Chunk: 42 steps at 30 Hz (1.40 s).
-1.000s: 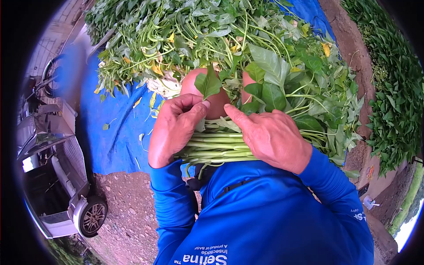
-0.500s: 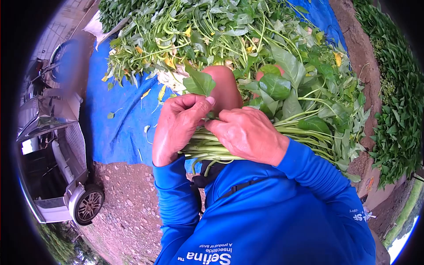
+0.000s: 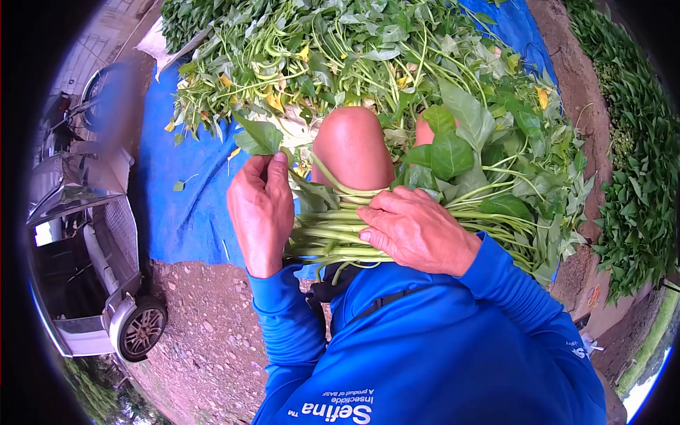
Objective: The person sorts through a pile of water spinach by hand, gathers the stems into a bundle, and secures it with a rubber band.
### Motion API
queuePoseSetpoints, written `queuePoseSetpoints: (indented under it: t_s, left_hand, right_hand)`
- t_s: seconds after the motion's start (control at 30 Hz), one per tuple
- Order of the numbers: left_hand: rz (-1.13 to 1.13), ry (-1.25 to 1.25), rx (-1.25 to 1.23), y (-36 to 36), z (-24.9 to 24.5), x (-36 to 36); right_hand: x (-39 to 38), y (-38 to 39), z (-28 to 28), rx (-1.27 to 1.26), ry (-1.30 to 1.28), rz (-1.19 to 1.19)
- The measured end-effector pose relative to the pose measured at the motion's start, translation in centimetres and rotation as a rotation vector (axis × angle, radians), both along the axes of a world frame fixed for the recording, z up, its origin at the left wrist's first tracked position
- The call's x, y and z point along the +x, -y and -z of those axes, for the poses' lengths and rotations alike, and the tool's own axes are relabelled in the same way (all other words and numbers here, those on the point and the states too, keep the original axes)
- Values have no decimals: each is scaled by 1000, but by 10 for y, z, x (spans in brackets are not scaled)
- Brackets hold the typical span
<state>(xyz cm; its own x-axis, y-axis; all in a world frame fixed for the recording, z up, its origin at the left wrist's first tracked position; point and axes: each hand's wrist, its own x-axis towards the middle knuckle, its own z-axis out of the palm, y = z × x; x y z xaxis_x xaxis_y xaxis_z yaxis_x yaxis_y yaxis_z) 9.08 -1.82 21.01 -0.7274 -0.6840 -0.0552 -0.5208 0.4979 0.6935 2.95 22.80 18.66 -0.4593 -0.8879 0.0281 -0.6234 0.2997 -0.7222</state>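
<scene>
Across my lap lies a thick bundle of long green leafy stems (image 3: 333, 230), cut ends to the left and leaves to the right. My left hand (image 3: 262, 205) is raised at the bundle's left end, with thumb and forefinger pinching a single broad green leaf (image 3: 259, 137). On top of the bundle rests my right hand (image 3: 421, 230), its fingers curled over the stems and pressing them together. Just beyond the stems are my bare knees (image 3: 352, 145). Part of a drooping leaf shows between my left hand and the bundle.
A large heap of leafy stems (image 3: 340, 53), with some yellow leaves, covers the blue tarp (image 3: 191, 205) ahead. More greens (image 3: 634, 163) are piled at the right. A small vehicle (image 3: 92, 262) stands at the left on gravelly ground (image 3: 205, 319).
My left hand has moved left, away from my right hand, carrying the pinched leaf with it. My right hand has shifted slightly right and down, lying flatter on the stems.
</scene>
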Motion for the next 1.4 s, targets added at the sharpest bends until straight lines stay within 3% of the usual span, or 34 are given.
queuePoseSetpoints:
  t_s: [0.07, 0.17, 0.23, 0.27, 0.37, 0.4, 0.47, 0.53, 0.57, 0.63, 0.67, 0.73, 0.83, 1.0, 1.1, 1.13, 1.23, 1.27, 1.4]
  left_hand:
    - [-42, -61, -7, 6, 6, 5]
    - [-401, -353, 40, 31, -1, 9]
    - [-344, -201, -55, 58, -23, 16]
    - [-288, 235, -400, 75, -39, 18]
    - [-267, -120, -931, 103, -29, 38]
    - [-172, -155, -709, 85, -42, 28]
    - [10, -194, -260, 21, -87, 6]
    - [289, -110, -42, -13, -87, -5]
    - [516, -138, -240, -17, -74, -14]
    - [697, -48, -240, -39, -56, -32]
    - [847, 99, -367, -46, -43, -38]
    - [926, 331, -299, -67, -21, -36]
    - [989, -70, -96, -74, 9, -30]
    - [980, -102, -24, -76, 12, -16]
    - [905, 118, 233, -68, 7, -30]
    - [777, 149, 171, -74, 9, -36]
    - [933, 260, -21, -83, 28, -60]
    - [1001, 277, 26, -82, 37, -67]
    - [732, 92, 245, -75, 26, -64]
  right_hand:
    - [2, -1, 4, -38, -6, 3]
    - [3, -5, 4, 0, 40, -28]
    - [6, -6, 4, 10, -9, -23]
    - [7, -5, 3, 9, -38, -22]
    - [11, -6, -10, -38, -161, 1]
    - [9, -9, -18, -116, -290, 60]
    - [13, -21, -39, 106, -334, 123]
    - [14, -32, -47, 207, -350, 147]
    - [18, -34, -49, 225, -355, 142]
    - [23, -37, -52, 263, -360, 137]
    - [23, -38, -50, 205, -332, 167]
    - [18, -41, -47, 201, -243, 186]
    - [9, -46, -40, 146, -148, 265]
    - [4, -44, -27, 167, -275, 294]
    - [1, -45, -27, 154, -409, 248]
    - [1, -45, -27, 147, -431, 240]
    - [1, -43, -18, 164, -368, 276]
    - [1, -41, -15, 174, -351, 305]
    - [-3, -42, -3, 160, -309, 401]
